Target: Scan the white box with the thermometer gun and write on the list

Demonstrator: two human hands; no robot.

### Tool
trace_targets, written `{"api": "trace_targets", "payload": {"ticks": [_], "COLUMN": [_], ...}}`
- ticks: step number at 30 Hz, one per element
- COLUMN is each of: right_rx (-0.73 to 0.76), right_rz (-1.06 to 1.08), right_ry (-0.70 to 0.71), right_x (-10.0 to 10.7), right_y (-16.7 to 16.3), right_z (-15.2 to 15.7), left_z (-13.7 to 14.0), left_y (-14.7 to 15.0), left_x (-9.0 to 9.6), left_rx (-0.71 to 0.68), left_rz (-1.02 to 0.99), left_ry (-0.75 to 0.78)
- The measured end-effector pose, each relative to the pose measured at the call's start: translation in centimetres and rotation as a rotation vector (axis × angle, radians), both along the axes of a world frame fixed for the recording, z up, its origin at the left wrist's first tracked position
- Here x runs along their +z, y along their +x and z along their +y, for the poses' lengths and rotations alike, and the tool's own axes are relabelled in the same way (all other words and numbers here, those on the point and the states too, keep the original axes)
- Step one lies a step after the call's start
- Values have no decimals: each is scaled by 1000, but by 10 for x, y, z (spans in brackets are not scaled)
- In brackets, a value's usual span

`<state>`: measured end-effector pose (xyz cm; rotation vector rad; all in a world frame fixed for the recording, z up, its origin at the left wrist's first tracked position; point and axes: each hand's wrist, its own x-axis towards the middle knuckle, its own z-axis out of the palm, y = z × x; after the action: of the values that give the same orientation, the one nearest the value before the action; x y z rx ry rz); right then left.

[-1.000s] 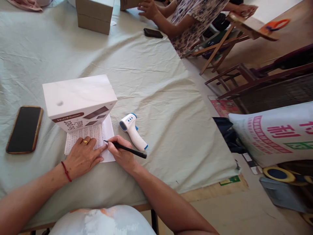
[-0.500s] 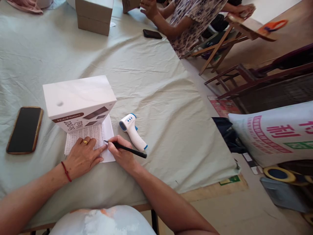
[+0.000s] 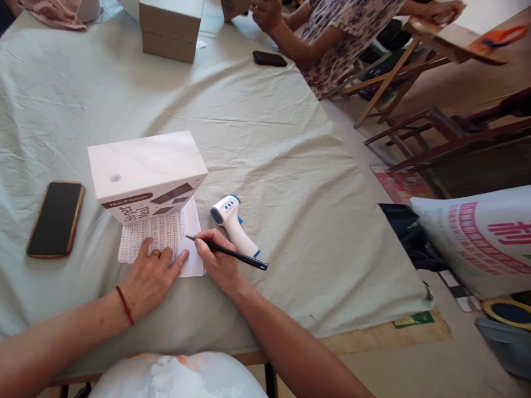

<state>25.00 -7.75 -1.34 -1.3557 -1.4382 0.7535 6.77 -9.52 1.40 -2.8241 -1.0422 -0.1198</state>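
My left hand lies flat with its fingers spread on a sheet of paper covered in handwritten rows. Between the thumb and fingers of my right hand is a black pen, its tip at the paper's blank right part. A white box printed "NutriMotion" stands on the far part of the paper and hides it there. Just right of my right hand, a white and blue infrared thermometer rests on the cloth.
A smartphone lies at the left on the cloth-covered table. Farther back are a brown cardboard box, another phone and a person at the table's edge. A printed sack stands beyond the right edge.
The whole view has shifted, so things appear farther right. My left hand has slid slightly down the paper, toward me. The pen remains in my right hand at the paper.
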Motion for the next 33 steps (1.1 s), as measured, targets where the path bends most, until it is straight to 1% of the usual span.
{"api": "trace_targets", "payload": {"ticks": [3,6,11,18,27,30,33], "right_rx": [9,9,24,37,31,34,37], "right_rz": [7,10,4,3,18,10,2], "right_ry": [-18,-36,-31,-12,-23,-38,-43], "right_x": [-1,-1,-1,0,-3,-3,-3], "right_y": [1,1,1,2,2,2,2], "right_z": [-1,-2,-3,-3,-4,-4,-4], "left_z": [-10,-14,-10,-5,-11,-11,-7], "left_y": [2,2,0,-3,1,1,-1], "left_x": [5,8,7,2,10,9,5], "left_rx": [76,109,91,15,128,125,82], "left_rz": [86,135,138,83,142,124,76], "left_ry": [-5,-22,-56,-88,-125,-132,-125]}}
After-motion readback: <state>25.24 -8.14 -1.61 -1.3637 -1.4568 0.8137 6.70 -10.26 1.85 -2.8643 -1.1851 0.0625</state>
